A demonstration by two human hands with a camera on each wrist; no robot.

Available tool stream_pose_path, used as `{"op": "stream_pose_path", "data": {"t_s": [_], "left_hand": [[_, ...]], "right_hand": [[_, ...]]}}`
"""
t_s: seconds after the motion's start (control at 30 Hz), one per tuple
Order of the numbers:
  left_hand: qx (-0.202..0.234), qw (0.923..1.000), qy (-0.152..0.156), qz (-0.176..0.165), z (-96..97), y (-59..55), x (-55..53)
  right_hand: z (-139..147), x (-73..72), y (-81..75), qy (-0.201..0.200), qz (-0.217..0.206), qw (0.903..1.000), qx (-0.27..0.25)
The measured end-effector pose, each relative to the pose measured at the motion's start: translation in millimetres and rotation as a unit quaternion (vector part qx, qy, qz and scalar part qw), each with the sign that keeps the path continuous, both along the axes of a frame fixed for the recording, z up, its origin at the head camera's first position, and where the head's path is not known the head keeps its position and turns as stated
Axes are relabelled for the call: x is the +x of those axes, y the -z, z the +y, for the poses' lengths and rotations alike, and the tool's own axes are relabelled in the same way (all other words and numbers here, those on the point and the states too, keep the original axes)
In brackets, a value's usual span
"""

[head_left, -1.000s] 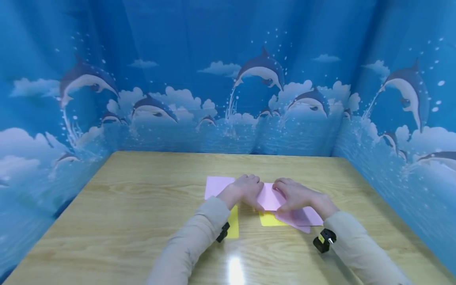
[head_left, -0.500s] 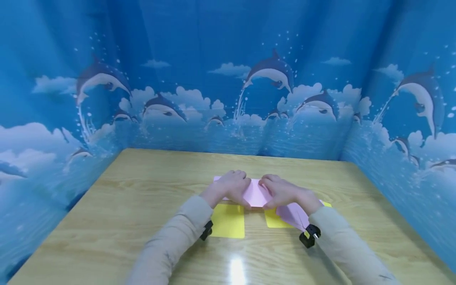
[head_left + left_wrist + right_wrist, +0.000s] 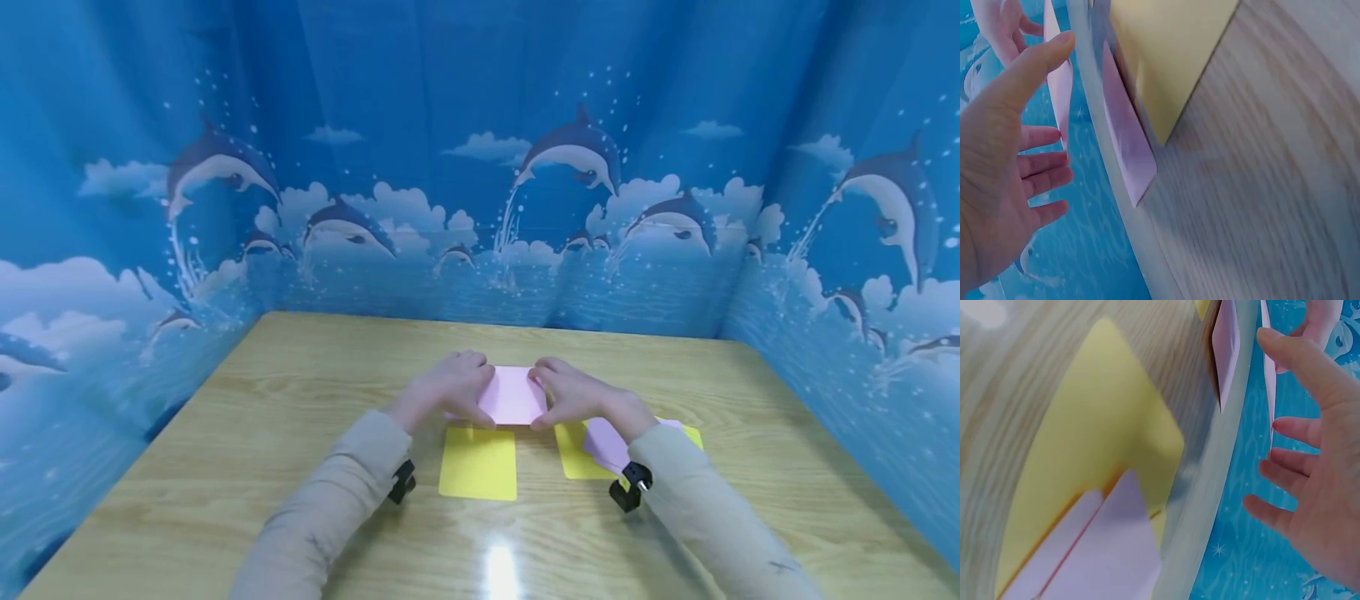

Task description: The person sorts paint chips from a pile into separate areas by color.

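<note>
A pink sheet of paper [image 3: 514,395] is held above the table between both hands. My left hand [image 3: 454,388] pinches its left edge between thumb and fingertips, and my right hand [image 3: 573,393] does the same at the right edge. Seen from both wrists, the sheet [image 3: 1060,87] is nearly edge-on and apart from the tabletop. Beneath it another pink paper [image 3: 1125,134] lies on the table, mostly hidden in the head view. A yellow square sheet [image 3: 478,467] lies in front of the hands, close to that pink paper.
To the right, a second yellow sheet [image 3: 1097,406] carries overlapping pink papers [image 3: 1119,544], partly behind the right forearm in the head view. The wooden table [image 3: 300,400] ends at a dolphin-print curtain [image 3: 480,108]. Each wrist wears a small black camera [image 3: 630,486].
Both hands have carried the pink sheet leftward and slightly away from the pink papers on the right. The front-left yellow square has come fully into view. The head view has shifted slightly.
</note>
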State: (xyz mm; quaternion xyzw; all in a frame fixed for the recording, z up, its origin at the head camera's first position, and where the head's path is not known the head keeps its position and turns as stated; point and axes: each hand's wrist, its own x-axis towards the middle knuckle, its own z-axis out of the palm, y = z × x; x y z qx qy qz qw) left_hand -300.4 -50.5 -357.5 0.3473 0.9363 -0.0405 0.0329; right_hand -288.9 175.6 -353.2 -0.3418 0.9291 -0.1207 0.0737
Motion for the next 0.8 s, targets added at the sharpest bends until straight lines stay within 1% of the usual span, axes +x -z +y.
{"op": "stream_pose_path", "data": {"t_s": [0.13, 0.3, 0.6, 0.8], "left_hand": [[0.008, 0.9997, -0.017, -0.013, -10.6, -0.8, -2.5], [0.013, 0.9992, -0.028, -0.024, -21.2, -0.1, -5.6], [0.016, 0.9982, -0.044, -0.038, -31.7, 6.7, -12.8], [0.020, 0.9973, -0.048, -0.052, -35.1, 14.1, -19.8]], "right_hand": [[-11, -2.9, -1.4, -0.003, 0.010, 0.9999, 0.004], [-24, -8.6, 3.3, 0.001, 0.015, 0.9998, 0.013], [-40, -21.0, 13.8, 0.022, 0.002, 0.9994, 0.026], [-48, -23.8, 16.8, 0.034, -0.015, 0.9988, 0.031]]}}
